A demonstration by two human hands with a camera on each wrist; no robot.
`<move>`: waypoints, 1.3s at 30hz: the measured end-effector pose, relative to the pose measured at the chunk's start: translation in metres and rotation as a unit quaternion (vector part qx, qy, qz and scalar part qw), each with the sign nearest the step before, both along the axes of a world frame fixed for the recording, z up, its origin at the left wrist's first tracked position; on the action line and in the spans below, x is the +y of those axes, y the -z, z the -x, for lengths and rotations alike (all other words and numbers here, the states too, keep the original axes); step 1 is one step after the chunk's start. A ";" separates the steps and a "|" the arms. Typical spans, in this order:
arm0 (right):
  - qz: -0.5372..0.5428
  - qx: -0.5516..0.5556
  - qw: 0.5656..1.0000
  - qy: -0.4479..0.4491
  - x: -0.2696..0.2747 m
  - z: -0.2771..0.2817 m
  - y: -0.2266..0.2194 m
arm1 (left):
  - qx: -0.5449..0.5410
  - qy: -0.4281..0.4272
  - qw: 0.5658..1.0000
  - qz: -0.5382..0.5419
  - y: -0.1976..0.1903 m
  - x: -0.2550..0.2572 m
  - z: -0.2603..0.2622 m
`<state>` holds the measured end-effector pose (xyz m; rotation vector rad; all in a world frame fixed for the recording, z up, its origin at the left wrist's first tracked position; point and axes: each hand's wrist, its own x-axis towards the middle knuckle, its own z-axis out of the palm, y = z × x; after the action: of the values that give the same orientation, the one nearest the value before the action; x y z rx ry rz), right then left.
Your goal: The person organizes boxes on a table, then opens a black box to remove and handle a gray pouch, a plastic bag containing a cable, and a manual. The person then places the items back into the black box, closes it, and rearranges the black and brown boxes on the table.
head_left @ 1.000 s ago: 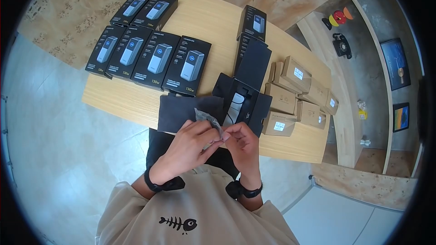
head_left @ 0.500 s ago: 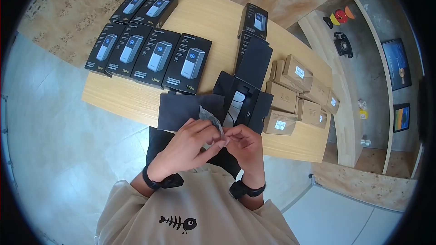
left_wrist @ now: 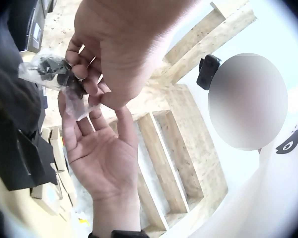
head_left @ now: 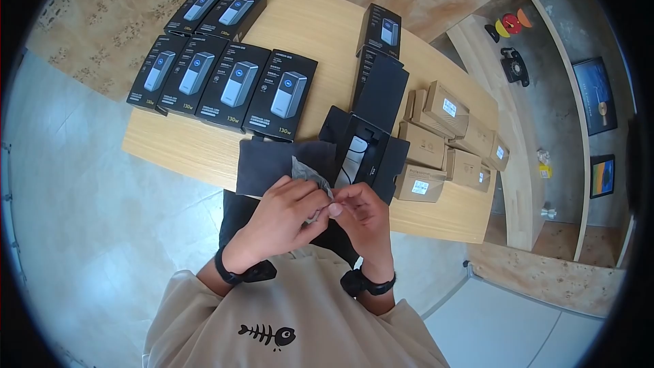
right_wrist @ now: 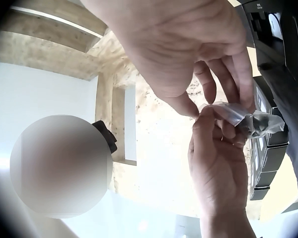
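A small clear plastic bag [head_left: 308, 174] with something dark inside is between my two hands, over the front edge of the table. My left hand [head_left: 283, 215] grips the bag with curled fingers. The thumb and a finger of my right hand [head_left: 368, 221] pinch its near end. In the left wrist view the bag [left_wrist: 42, 69] sticks out past the left fingers, and the dark contents show through the plastic. Beyond the hands stands an opened black box [head_left: 383, 157], flaps spread, with a white block [head_left: 355, 152] and a black cable inside. A dark grey pouch [head_left: 262, 167] lies left of it.
Several black power bank boxes [head_left: 235, 85] stand in rows at the table's left. Another black box [head_left: 379, 33] is at the back. Brown cardboard boxes [head_left: 422, 146] are piled at the right. A wooden shelf [head_left: 494, 136] runs beside the table.
Both hands and the bag shifted slightly right, then back left. The bag stays held between them, and the boxes have not moved.
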<state>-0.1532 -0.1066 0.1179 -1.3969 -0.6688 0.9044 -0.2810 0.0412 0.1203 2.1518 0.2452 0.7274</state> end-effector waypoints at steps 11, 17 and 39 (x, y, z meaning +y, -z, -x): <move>0.132 -0.212 0.968 -0.027 0.004 0.002 -0.012 | 0.021 -0.066 0.998 -0.009 0.003 -0.007 -0.001; 0.093 -0.258 0.959 0.063 0.004 0.004 -0.006 | 0.021 -0.136 0.988 -0.073 0.002 0.000 0.003; 0.036 -0.494 0.866 -0.066 0.005 -0.010 -0.030 | 0.113 0.026 0.981 -0.155 -0.023 0.027 0.032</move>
<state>-0.1430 -0.1013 0.1482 -1.8800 -1.5195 0.2395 -0.3125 0.0685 0.1436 2.5315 0.2052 0.5155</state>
